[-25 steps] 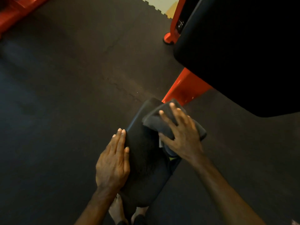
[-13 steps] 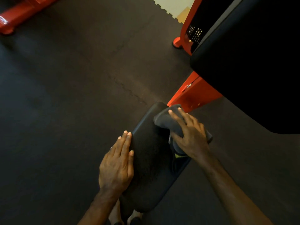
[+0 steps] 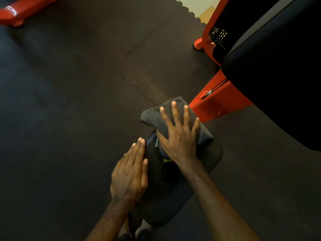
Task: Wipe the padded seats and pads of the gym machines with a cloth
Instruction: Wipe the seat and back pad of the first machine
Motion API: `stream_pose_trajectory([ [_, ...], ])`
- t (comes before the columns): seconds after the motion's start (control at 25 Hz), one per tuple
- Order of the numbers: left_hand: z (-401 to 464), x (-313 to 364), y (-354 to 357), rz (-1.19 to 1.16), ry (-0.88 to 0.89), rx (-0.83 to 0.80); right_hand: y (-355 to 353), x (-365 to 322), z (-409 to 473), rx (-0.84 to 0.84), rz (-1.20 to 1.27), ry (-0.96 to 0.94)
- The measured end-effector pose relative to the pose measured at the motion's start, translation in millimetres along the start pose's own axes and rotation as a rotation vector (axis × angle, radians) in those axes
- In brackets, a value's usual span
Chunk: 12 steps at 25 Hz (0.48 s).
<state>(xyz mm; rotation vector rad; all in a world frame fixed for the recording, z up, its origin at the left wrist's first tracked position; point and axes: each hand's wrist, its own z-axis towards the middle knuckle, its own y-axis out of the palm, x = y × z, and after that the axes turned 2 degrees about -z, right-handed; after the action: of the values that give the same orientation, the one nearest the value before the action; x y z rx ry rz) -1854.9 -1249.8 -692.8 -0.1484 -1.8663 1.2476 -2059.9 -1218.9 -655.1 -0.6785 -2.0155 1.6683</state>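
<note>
Rubber floor (image 3: 69,110) matting, dark and dull, fills most of the view, with a jagged interlocking seam running across it and a toothed edge meeting a pale strip of flooring at the top. A big black back pad (image 3: 281,80) takes up the upper right corner, tilted and overhanging the floor. Under and behind it stands the red machine frame (image 3: 218,103), with one sloping beam coming down toward the middle of the view and a rounded foot further up beside a perforated black panel. Another red frame bar (image 3: 22,10) lies along the floor at the top left, well apart from the rest.

Lower centre is the padded seat (image 3: 161,197), black and narrow, running from the bottom edge up toward the sloping red beam. A folded dark grey cloth (image 3: 173,108) lies on its far end, overhanging the front edge of the seat a little.

The right hand (image 3: 178,136) presses flat on top of the cloth, fingers straight and spread wide, with the fingertips near the cloth's far edge. The left hand (image 3: 130,176) rests on the left side of the seat, fingers straight and held together, gripping nothing, just beside the right hand's thumb. A small patch of yellow-green shows at the near edge of the cloth, under the right wrist; what it belongs to cannot be made out.
</note>
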Motion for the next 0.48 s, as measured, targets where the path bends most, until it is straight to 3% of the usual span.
stream_pose_trajectory([
  [0.16,-6,-1,0,-0.031,-0.043,0.036,2,20,-55,0.011,0.003,-0.249],
  [0.24,-6,1,0,-0.019,-0.039,0.051,-2,35,-59,0.003,-0.019,-0.157],
  [0.36,-5,1,5,0.004,-0.028,0.077,-7,2,-7,-0.094,0.05,0.055],
  [0.48,-12,-1,4,-0.122,-0.172,0.15,0,-13,-41,-0.017,-0.001,-0.119],
])
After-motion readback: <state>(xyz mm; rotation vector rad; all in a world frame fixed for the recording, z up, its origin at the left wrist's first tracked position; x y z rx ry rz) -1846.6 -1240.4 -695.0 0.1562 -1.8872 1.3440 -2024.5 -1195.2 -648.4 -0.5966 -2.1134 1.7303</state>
